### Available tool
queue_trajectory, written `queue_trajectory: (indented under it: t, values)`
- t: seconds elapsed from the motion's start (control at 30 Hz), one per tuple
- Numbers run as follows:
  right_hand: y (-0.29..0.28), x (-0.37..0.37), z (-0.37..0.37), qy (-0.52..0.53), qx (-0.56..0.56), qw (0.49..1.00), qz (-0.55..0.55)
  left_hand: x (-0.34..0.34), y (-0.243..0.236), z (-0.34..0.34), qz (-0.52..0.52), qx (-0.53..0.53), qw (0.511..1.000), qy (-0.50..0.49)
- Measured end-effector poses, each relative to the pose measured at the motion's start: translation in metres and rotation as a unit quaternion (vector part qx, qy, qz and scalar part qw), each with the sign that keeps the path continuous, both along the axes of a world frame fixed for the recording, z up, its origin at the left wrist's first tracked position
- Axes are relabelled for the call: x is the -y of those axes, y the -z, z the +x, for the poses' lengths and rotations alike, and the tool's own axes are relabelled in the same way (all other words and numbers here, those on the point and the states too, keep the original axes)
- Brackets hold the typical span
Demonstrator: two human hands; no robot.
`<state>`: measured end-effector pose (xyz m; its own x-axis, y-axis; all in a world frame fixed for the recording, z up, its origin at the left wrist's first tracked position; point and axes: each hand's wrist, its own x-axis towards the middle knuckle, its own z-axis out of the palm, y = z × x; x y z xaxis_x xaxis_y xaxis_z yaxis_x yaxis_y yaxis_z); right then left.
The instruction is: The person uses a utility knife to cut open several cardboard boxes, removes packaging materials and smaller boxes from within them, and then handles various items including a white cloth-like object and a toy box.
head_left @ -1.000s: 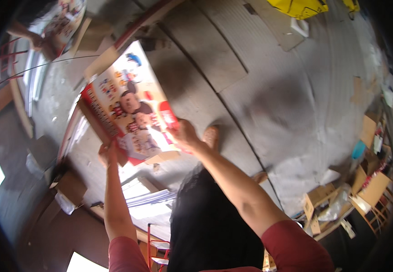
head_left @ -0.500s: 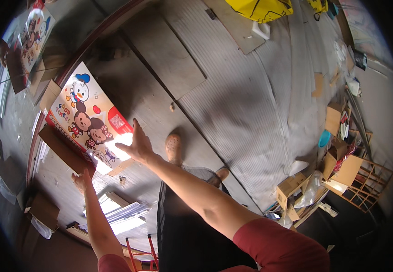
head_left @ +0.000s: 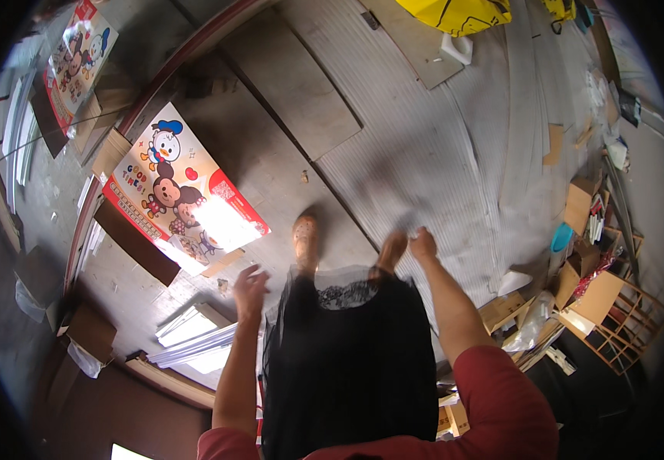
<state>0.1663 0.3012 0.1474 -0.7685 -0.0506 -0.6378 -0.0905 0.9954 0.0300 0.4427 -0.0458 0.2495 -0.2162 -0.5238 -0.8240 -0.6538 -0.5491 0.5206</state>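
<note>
A cardboard box [head_left: 167, 188] with a red-and-white cartoon print stands at the left, with glare across its lower right part. One brown flap [head_left: 134, 241] sticks out along its lower left side. Nothing is held in my left hand [head_left: 250, 291], which is slightly blurred, fingers apart, a little below and right of the box. My right hand [head_left: 423, 244] hangs away from the box, near my right foot [head_left: 391, 251]. Its fingers look curled but are too unclear to tell whether anything is in them.
A reflective panel [head_left: 48, 195] at the left mirrors the box. White strips [head_left: 194, 349] lie below it, near a small brown carton [head_left: 90, 331]. Cartons and a wooden rack [head_left: 616, 322] are heaped at the right. A yellow bag [head_left: 458, 15] lies at the far edge.
Both hands have come off the box. My left hand has drawn back to the right, and my right hand has swung far right. The box stays by the reflective panel.
</note>
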Motion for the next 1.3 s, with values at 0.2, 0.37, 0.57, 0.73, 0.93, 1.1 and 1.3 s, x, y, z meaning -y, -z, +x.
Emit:
queue_trajectory:
  t: [0.2,0.37,0.57,0.73,0.93,1.1,1.3]
  values:
    - [0.024,0.009,-0.066,-0.004,-0.069,0.99,-0.123,-0.013,0.0,-0.109,-0.01,0.019,0.983,0.185]
    - [0.072,0.112,-0.128,-0.033,-0.042,0.965,-0.256,0.013,0.071,-0.168,-0.113,0.01,0.977,0.182]
    - [0.126,0.198,-0.178,0.022,0.008,0.938,-0.345,0.018,0.157,-0.261,-0.039,0.078,0.991,0.105]
    - [0.171,0.266,-0.208,0.061,0.025,0.889,-0.454,0.019,0.237,-0.292,-0.12,0.097,0.983,0.095]
    - [0.202,0.309,-0.208,0.007,-0.029,0.924,-0.38,0.025,0.273,-0.299,-0.05,0.166,0.979,0.108]
    - [0.202,0.322,-0.217,0.111,0.042,0.933,-0.339,0.025,0.272,-0.298,-0.051,0.142,0.988,0.043]
    - [0.194,0.334,-0.221,0.105,0.016,0.922,-0.371,0.03,0.284,-0.287,-0.041,0.095,0.994,-0.041]
